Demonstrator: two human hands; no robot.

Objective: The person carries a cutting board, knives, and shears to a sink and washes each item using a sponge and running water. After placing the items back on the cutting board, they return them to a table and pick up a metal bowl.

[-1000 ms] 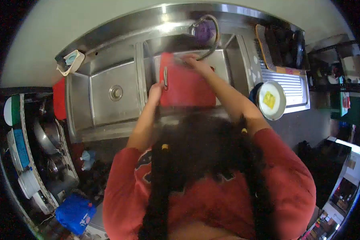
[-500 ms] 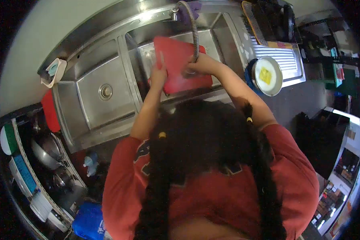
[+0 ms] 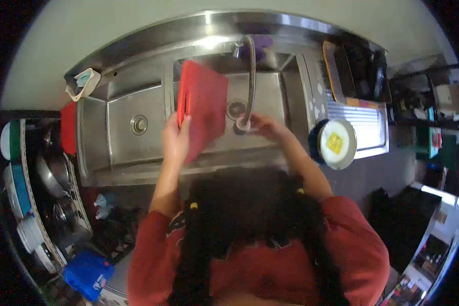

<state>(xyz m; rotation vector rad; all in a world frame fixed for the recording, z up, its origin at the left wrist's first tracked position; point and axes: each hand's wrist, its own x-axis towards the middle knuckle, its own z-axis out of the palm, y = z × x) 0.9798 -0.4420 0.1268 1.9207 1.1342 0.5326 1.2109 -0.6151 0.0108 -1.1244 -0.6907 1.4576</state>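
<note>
My left hand (image 3: 176, 136) grips a red cutting board (image 3: 208, 104) by its near left edge, with the thumb on its face. The board is tilted up on edge over the right sink basin (image 3: 273, 92), and a slot shows near its left side. My right hand (image 3: 268, 126) is closed at the lower end of the flexible faucet hose (image 3: 252, 76), fingers around its nozzle. The nozzle points down into the basin beside the drain. Motion blurs the fingers slightly.
The left basin (image 3: 132, 102) has a drain strainer. A white bowl (image 3: 339, 153) with a yellow sponge sits to the right, near a ridged drainboard (image 3: 357, 122) and dark trays (image 3: 359, 71). A small cream caddy (image 3: 84, 84) stands at the back left.
The red cutting board has swung from lying nearly flat to a steeper tilt and moved left. My right hand and the hose nozzle are now apart from it, on its right.
</note>
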